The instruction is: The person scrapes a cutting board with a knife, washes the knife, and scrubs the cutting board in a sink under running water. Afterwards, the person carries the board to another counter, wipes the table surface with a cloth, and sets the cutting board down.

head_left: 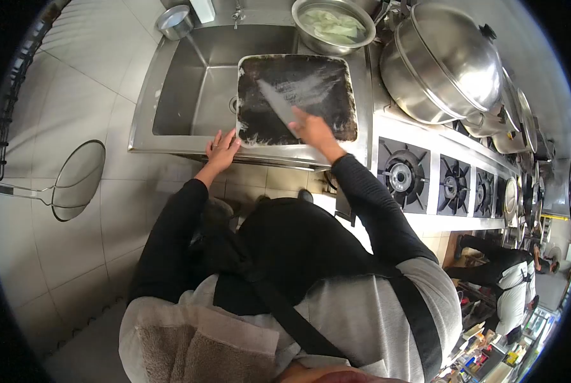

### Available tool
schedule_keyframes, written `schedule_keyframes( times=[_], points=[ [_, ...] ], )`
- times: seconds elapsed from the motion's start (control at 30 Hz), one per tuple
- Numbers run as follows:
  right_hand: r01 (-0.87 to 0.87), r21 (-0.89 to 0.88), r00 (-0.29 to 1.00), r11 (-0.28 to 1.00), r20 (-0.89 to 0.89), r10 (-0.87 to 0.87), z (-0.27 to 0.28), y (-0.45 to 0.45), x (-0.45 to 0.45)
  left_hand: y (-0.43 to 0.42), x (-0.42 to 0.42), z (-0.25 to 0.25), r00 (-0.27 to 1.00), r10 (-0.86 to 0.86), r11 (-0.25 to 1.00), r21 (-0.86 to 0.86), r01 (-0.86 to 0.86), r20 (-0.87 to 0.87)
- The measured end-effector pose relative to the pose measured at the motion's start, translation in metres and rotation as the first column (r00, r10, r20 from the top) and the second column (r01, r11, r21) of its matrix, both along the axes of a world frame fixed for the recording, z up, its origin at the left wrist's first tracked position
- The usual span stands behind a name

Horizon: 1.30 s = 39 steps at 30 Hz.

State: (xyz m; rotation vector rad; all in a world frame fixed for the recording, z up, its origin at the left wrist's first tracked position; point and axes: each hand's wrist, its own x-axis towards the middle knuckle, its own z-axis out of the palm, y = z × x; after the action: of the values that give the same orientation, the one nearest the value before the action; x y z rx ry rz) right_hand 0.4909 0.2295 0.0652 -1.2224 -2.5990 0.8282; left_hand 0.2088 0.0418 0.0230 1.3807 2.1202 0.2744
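A dark baking tray (260, 115) with pale, worn edges and whitish smears lies across the right part of the steel sink (186, 83). My right hand (315, 132) is closed around the handle end of a knife (276, 102). Its flat blade, a little blurred, slants to the upper left over the tray's surface. At the tray's near left corner is my left hand (221, 151), fingers apart, on the sink's front rim. Its fingertips touch the corner or lie right beside it; whether they grip it is hard to tell.
A metal bowl (333, 29) with pale green leaves in water stands behind the tray. To the right are a large lidded steel pot (442, 64) and a row of gas burners (400, 177). A wire strainer (79, 180) hangs at left. Another person (512, 281) is at far right.
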Motion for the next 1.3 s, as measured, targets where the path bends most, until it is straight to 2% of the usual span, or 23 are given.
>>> schedule_keyframes(
  times=[0.07,0.13,0.2,0.23,0.27,0.3,0.33,0.4,0.47,0.5,0.57,0.6,0.67,0.77,0.87,0.93,0.97,1.0,1.07,1.1,1.2,1.27,1.3],
  points=[
    [0.249,0.025,0.968,0.968,-0.014,-0.249,-0.001,0.041,0.037,-0.001,0.003,0.0,1.0,-0.004,1.0,0.003,0.004,-0.031],
    [0.484,-0.132,0.872,0.865,-0.018,-0.49,-0.007,0.083,0.076,0.0,0.004,0.004,0.997,-0.025,1.0,-0.017,0.024,-0.067],
    [0.371,-0.039,0.927,0.928,-0.038,-0.372,-0.021,0.073,0.054,0.001,0.001,0.001,0.998,-0.03,1.0,0.002,0.03,-0.058],
    [0.316,0.005,0.945,0.949,0.08,-0.316,-0.006,0.047,0.025,0.001,0.0,-0.002,0.998,-0.03,0.999,0.017,0.031,-0.054],
    [0.252,0.058,0.962,0.966,0.091,-0.257,-0.004,0.02,0.003,-0.001,0.0,-0.005,0.998,-0.033,0.999,0.031,0.035,-0.05],
    [0.158,-0.005,0.979,0.987,0.13,-0.156,-0.006,0.008,-0.019,0.0,-0.003,-0.008,0.997,-0.046,0.998,0.031,0.048,-0.054],
    [0.095,-0.044,0.995,0.995,0.042,-0.093,0.013,-0.009,-0.029,0.0,-0.004,-0.01,0.997,-0.057,0.998,0.031,0.059,-0.058],
    [0.003,0.044,0.999,0.999,0.054,-0.005,0.019,0.007,-0.023,0.003,-0.006,-0.008,0.995,-0.077,0.997,0.023,0.078,-0.058],
    [0.231,-0.043,0.968,0.972,-0.088,-0.234,0.017,0.051,0.011,0.0,-0.003,0.0,0.997,-0.067,0.998,-0.003,0.066,-0.04],
    [0.306,-0.047,0.938,0.951,-0.159,-0.309,-0.008,0.079,0.039,-0.001,-0.001,0.002,0.998,-0.061,0.998,0.019,0.062,-0.035],
    [0.365,-0.045,0.919,0.93,-0.145,-0.367,-0.023,0.077,0.052,-0.003,-0.002,0.006,0.998,-0.057,0.997,0.058,0.059,-0.028],
    [0.338,0.003,0.941,0.941,-0.012,-0.338,-0.001,0.046,0.035,-0.004,-0.005,0.004,0.998,-0.051,0.997,0.061,0.053,-0.036],
    [0.175,-0.036,0.979,0.984,0.109,-0.17,0.007,0.005,-0.004,-0.005,-0.002,0.0,0.998,-0.049,0.997,0.065,0.052,-0.039],
    [-0.041,-0.006,0.998,0.999,0.043,0.041,0.02,-0.001,-0.019,0.0,-0.004,-0.007,0.996,-0.056,0.996,0.064,0.06,-0.067],
    [0.31,-0.028,0.939,0.95,-0.148,-0.31,0.005,0.059,0.007,0.0,-0.003,-0.001,0.998,-0.045,0.998,0.049,0.047,-0.04],
    [0.321,-0.061,0.923,0.945,-0.205,-0.326,0.001,0.066,0.007,-0.004,-0.001,0.012,0.998,-0.066,0.998,0.008,0.066,-0.003],
    [0.172,0.072,0.985,0.982,0.01,-0.174,-0.012,0.055,-0.007,-0.003,-0.001,0.012,0.997,-0.07,0.998,0.01,0.07,-0.013],
    [0.118,-0.002,0.992,0.993,0.05,-0.117,-0.002,0.028,-0.026,-0.002,-0.004,0.007,0.998,-0.067,0.997,0.03,0.068,-0.019],
    [-0.012,0.037,0.999,0.999,0.05,0.01,0.01,0.0,-0.051,-0.003,-0.004,-0.002,0.997,-0.068,0.995,0.066,0.07,-0.023],
    [-0.072,0.038,0.997,0.997,-0.009,0.072,0.008,0.006,-0.051,-0.004,-0.003,0.0,0.997,-0.072,0.996,0.056,0.074,-0.023],
    [0.266,-0.237,0.964,0.934,0.054,-0.26,0.047,0.048,-0.028,-0.003,-0.003,0.009,0.997,-0.075,0.996,0.042,0.076,-0.015],
    [0.333,-0.04,0.925,0.942,-0.181,-0.335,-0.012,0.086,-0.001,-0.005,-0.003,0.009,0.998,-0.065,0.997,0.044,0.065,0.004],
    [0.319,0.067,0.942,0.945,-0.135,-0.308,-0.02,0.075,-0.002,-0.007,-0.005,0.004,0.998,-0.055,0.997,0.058,0.055,-0.006]
  ],
)
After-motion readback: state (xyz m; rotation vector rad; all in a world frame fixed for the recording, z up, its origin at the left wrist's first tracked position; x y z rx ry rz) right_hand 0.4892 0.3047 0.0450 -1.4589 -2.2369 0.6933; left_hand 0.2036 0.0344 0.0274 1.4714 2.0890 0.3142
